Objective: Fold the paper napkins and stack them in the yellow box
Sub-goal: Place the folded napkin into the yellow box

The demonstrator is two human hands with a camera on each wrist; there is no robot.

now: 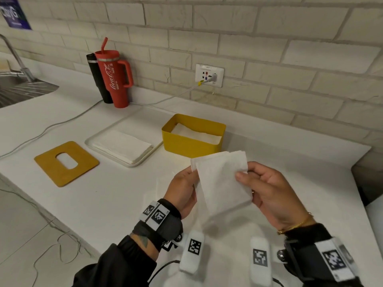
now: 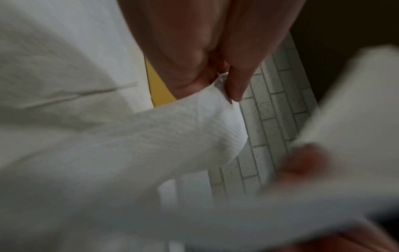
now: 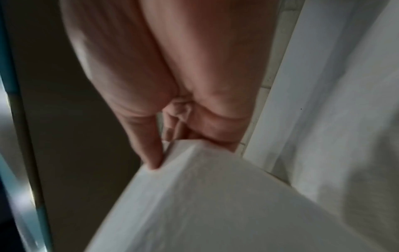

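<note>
Right now, from the head view, I have the napkin [image 1: 222, 183] held in the air between both hands, its long axis running away from me toward the yellow box [image 1: 192, 139], which sits just beyond on the counter [image 1: 103, 193]. My left hand [image 1: 183, 189] pinches the left edge, my right hand [image 1: 269, 193] pinches the right edge with thumb on top. The box already holds 1 layer or more of white napkins. Either hand looks about equally near, and I judge a short forward reach clears nothing but open counter. Left of the box lie a tray [image 1: 143, 160] with unfolded napkins, then a wooden lid [image 1: 66, 162]; a red tumbler [image 1: 116, 79] stands far back.

From the left wrist, fingers [image 2: 237, 85] nip a napkin corner [image 2: 215, 102]; blurred.

From the right wrist, a fingertip [image 3: 153, 158] and curled fingers clamp the folded edge [image 3: 194, 170].
</note>
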